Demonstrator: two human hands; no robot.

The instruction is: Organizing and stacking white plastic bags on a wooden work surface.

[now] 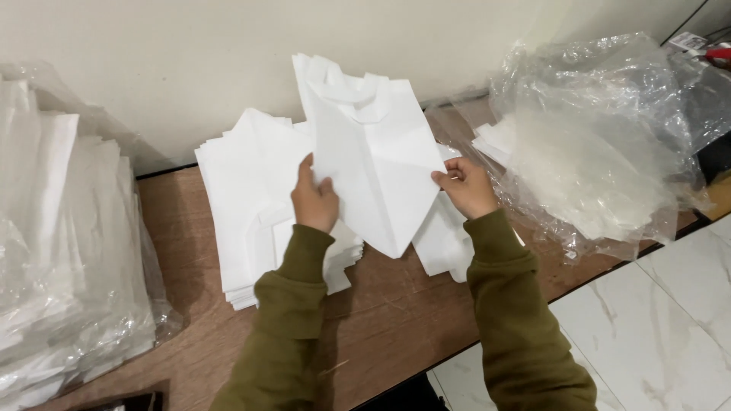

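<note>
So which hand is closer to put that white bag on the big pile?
Probably the left hand: it grips the white bag right above the big pile. The right hand holds the opposite edge, nearer the crinkled plastic wrap.

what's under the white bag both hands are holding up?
Under the held bag: a stack of flat white bags on the wooden table, and a smaller pile lower right. The left hand and right hand grip its edges. It covers the stack's middle.
</note>
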